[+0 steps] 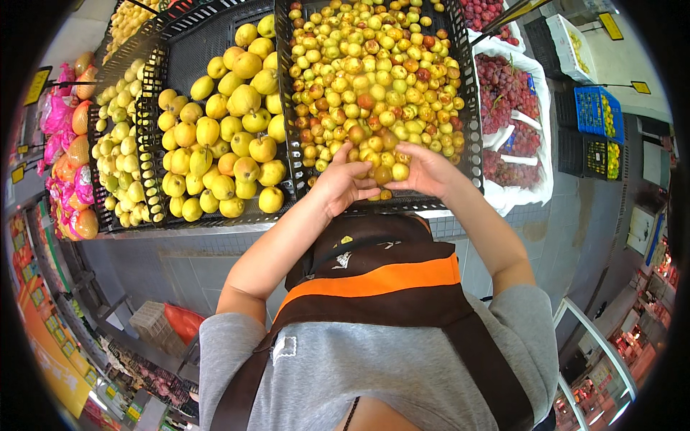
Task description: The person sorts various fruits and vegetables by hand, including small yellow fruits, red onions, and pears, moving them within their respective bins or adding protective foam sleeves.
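My left hand (346, 182) is at the near end of a black plastic crate (474, 134), its fingers spread and the palm turned inward. Facing it from the right, my right hand (422, 168) also has its fingers apart. Between the two hands lies a small cluster of round jujubes (383, 173). Some of these jujubes are close to the fingertips; whether the fingers touch them I cannot tell. More green-yellow jujubes with brown-red patches (366, 81) fill the crate beyond. Neither hand is closed around a fruit.
Yellow pear-like fruit (237, 140) fills the crate on the left, with smaller pale fruit (119, 156) beyond its divider. Red grapes (504, 97) lie in a white-lined box at the right. Perforated crate walls (288, 156) rise between the fruits. Price-tag holders (611, 27) stick out.
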Motion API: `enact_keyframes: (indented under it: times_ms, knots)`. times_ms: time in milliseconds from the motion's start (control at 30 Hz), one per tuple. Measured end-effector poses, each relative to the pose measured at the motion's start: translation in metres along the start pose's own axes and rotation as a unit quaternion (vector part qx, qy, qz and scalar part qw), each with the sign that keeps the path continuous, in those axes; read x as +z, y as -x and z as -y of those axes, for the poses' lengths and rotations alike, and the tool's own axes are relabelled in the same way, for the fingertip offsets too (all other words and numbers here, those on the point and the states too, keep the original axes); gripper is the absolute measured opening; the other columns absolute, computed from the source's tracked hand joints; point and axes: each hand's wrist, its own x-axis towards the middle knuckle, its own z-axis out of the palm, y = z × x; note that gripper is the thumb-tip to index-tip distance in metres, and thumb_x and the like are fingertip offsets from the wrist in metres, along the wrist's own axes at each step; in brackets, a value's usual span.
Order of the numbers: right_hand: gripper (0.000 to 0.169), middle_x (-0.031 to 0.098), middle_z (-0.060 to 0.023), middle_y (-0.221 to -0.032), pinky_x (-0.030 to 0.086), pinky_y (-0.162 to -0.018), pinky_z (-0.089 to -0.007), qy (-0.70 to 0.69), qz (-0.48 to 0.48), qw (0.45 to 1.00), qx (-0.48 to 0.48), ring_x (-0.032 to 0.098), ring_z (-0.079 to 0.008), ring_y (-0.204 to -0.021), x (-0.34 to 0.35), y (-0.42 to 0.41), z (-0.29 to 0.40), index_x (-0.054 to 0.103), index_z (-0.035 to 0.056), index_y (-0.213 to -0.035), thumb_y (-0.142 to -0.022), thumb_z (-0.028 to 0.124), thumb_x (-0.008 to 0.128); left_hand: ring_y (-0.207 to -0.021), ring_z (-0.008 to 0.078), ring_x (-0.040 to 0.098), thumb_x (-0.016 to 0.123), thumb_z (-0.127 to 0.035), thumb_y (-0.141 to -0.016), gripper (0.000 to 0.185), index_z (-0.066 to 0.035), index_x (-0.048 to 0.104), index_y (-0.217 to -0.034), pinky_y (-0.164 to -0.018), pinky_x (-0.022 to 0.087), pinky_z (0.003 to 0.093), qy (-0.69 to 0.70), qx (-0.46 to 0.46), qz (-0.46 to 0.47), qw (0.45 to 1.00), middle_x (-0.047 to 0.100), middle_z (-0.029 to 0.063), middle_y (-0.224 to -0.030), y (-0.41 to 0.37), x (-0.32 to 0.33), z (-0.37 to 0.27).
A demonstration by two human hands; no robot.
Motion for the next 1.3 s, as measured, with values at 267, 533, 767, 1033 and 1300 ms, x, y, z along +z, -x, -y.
enact_keyframes:
  times_ms: [267, 533, 767, 1033, 1300]
  knots:
    - [0.051, 0.046, -0.0115, -0.120, 0.047, -0.085, -0.0394, 0.183, -0.012, 0.973, -0.141, 0.052, -0.0271, -0.106, 0.028, 0.025, 0.095, 0.033, 0.0101, -0.135, -0.089, 0.023, 0.051, -0.121, 0.0310, 0.037, 0.061, -0.017, -0.084, 0.072, -0.019, 0.019, -0.142, -0.093, 0.039, 0.0490, -0.155, 0.175, -0.013, 0.972, 0.023, 0.0189, -0.141, 0.009, 0.032, -0.083]
    - [0.056, 0.044, -0.0201, -0.130, 0.030, -0.101, -0.0389, 0.503, -0.365, 0.704, -0.343, 0.038, -0.0271, -0.124, -0.071, -0.077, 0.180, 0.042, 0.0029, -0.130, -0.085, 0.035, 0.055, -0.134, 0.0332, 0.017, 0.059, -0.038, -0.081, 0.076, -0.006, 0.022, -0.140, -0.107, 0.019, 0.0425, -0.427, 0.264, -0.252, 0.827, 0.022, 0.0234, -0.142, -0.115, -0.060, -0.099]
    - [0.043, 0.036, -0.0183, -0.136, 0.018, -0.108, -0.0406, 0.609, -0.415, 0.518, -0.434, 0.029, -0.0333, -0.128, -0.062, -0.107, 0.133, 0.055, 0.0027, -0.117, -0.087, 0.033, 0.051, -0.135, 0.0355, 0.008, 0.052, -0.042, -0.085, 0.072, -0.010, 0.020, -0.141, -0.108, 0.008, 0.0505, -0.463, 0.298, -0.324, 0.769, 0.018, 0.0237, -0.143, -0.111, -0.005, -0.079]
    - [0.032, 0.043, -0.0152, -0.132, 0.019, -0.105, -0.0449, 0.594, -0.334, 0.587, -0.437, 0.024, -0.0365, -0.128, 0.002, -0.088, 0.080, 0.057, 0.0053, -0.114, -0.088, 0.021, 0.048, -0.135, 0.0354, 0.009, 0.047, -0.025, -0.089, 0.059, -0.011, 0.021, -0.140, -0.109, 0.011, 0.0473, -0.569, 0.316, -0.231, 0.723, 0.016, 0.0233, -0.144, -0.104, 0.041, -0.066]
    - [0.028, 0.049, -0.0175, -0.126, 0.031, -0.101, -0.0404, 0.517, -0.205, 0.593, -0.583, 0.041, -0.0324, -0.120, 0.056, -0.036, 0.023, 0.058, -0.0013, -0.109, -0.083, 0.006, 0.050, -0.134, 0.0410, 0.015, 0.054, -0.011, -0.082, 0.061, -0.003, 0.027, -0.136, -0.107, 0.019, 0.0441, -0.507, 0.528, -0.106, 0.673, 0.019, 0.0255, -0.142, -0.019, 0.043, -0.028]
